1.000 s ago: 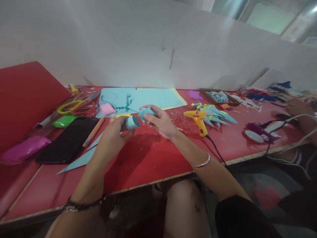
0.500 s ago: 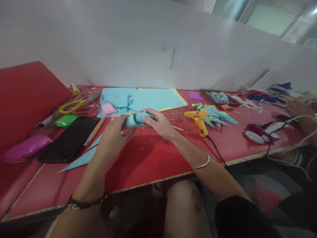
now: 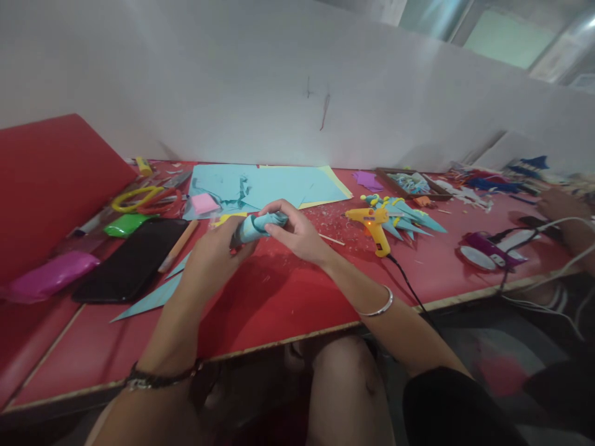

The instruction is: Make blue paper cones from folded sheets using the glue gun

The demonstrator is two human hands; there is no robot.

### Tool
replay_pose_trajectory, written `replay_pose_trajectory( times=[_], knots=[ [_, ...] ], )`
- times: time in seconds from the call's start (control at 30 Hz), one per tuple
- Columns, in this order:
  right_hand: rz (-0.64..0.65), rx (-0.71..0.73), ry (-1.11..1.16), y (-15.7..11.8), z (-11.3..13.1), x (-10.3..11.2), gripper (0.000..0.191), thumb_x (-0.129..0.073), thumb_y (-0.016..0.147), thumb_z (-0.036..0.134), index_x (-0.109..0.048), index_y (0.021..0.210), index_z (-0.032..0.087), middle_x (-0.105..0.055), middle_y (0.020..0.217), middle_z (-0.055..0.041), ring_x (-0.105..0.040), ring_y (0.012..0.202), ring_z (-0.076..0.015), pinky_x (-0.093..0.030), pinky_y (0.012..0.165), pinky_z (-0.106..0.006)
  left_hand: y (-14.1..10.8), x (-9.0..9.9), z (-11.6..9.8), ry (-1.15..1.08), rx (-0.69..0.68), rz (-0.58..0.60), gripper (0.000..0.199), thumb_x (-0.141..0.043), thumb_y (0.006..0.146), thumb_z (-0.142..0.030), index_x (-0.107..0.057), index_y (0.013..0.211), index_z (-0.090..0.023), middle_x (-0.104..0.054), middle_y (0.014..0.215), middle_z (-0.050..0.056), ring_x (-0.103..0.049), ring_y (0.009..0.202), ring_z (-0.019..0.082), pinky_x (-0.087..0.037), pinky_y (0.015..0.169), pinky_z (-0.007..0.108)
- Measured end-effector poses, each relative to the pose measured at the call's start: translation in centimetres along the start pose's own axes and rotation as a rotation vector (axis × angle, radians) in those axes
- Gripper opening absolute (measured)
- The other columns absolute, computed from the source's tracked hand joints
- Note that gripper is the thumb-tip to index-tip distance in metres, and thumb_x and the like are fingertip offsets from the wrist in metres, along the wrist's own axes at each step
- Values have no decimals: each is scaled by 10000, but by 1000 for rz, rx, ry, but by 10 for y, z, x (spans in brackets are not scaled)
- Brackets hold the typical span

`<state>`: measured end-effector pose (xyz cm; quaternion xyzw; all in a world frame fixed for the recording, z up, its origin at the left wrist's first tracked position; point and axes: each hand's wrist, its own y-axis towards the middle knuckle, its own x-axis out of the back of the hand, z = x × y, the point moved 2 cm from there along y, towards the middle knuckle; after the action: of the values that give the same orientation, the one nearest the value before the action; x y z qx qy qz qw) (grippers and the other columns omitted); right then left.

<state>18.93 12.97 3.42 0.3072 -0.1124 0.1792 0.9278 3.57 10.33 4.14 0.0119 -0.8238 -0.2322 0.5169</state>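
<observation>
Between my two hands, above the red table, is a light blue paper roll (image 3: 253, 228). My left hand (image 3: 216, 248) is wrapped round its left end, which looks dark. At the right end, the fingers and thumb of my right hand (image 3: 297, 232) close on the folded paper edge. Part of the roll is hidden behind my fingers. Below my left forearm lie pointed light blue paper pieces (image 3: 151, 300). Light blue sheets (image 3: 279, 184) lie behind my hands, with a pink pad (image 3: 204, 203) on their left part.
A yellow glue gun (image 3: 374, 226) with a black cord lies to the right, beside a blue spiky paper craft (image 3: 409, 217). On the left are a black phone (image 3: 132, 260) and coloured packets (image 3: 56, 275). A co-worker's hand (image 3: 564, 210) is at far right, near a purple-and-white device (image 3: 488, 251).
My right hand's fingers have pressed inward on the roll's right end, and the paper points there are now folded down. My left hand keeps its hold.
</observation>
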Motion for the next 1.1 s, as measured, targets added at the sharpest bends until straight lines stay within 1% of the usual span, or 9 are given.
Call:
replay_pose_trajectory(
  times=[0.1,0.2,0.4,0.53,0.67,0.77,0.83,0.97,1.1],
  knots=[
    [7,14,-27,0,-2,-1,162,-455,814,278,-476,953,196,-538,982,-30,-507,873,-128,-436,783,-283,0,-1,1,-1,26,26,341,-452,776,-401,-524,1018,-172,-604,733,36,-537,656,177,-359,528,238],
    [6,32,-79,1,-1,-1,156,-443,835,305,-499,932,196,-544,970,-34,-507,876,-132,-431,785,-288,0,-2,3,-45,36,24,368,-467,771,-409,-502,1045,-164,-606,760,44,-544,663,178,-384,552,247],
    [-1,72,-167,2,3,0,236,-402,869,387,-519,940,195,-531,952,-39,-500,890,-131,-418,796,-284,0,-4,6,-79,37,-70,515,-508,747,-380,-402,1212,-184,-605,868,57,-569,725,184,-425,643,268],
    [44,106,-189,1,5,1,280,-401,862,416,-517,972,185,-513,978,-49,-495,927,-144,-414,821,-311,0,-5,7,-81,24,-44,581,-490,748,-398,-353,1263,-165,-590,783,36,-558,702,186,-423,649,271],
    [61,155,-204,0,6,0,222,-434,853,375,-516,960,199,-515,988,-50,-489,966,-146,-403,864,-321,0,-4,6,-69,2,-4,605,-463,760,-405,-322,1288,-145,-542,663,5,-532,630,178,-414,606,267],
    [37,174,-202,1,4,0,179,-431,857,337,-516,934,199,-527,966,-51,-497,949,-144,-407,856,-317,-1,-2,4,-52,-5,1,617,-462,761,-387,-301,1305,-144,-554,684,16,-536,627,180,-410,582,263],
    [27,165,-201,1,2,-1,176,-440,853,337,-513,932,199,-532,953,-47,-504,927,-145,-415,839,-316,-2,-2,3,-44,18,13,618,-468,758,-373,-299,1309,-149,-576,724,34,-551,644,188,-408,565,259],
    [10,90,-154,0,-2,-2,231,-477,830,369,-479,995,206,-535,985,-36,-513,913,-146,-432,805,-304,-2,-3,3,-40,46,23,631,-475,758,-361,-284,1323,-156,-603,794,65,-581,697,210,-413,559,261],
    [-24,66,-92,-1,-4,-3,220,-511,812,356,-465,973,212,-535,973,-20,-519,872,-130,-443,766,-278,-2,-5,3,-52,41,28,649,-477,759,-331,-251,1345,-166,-606,780,56,-582,662,197,-405,548,252]
  ],
)
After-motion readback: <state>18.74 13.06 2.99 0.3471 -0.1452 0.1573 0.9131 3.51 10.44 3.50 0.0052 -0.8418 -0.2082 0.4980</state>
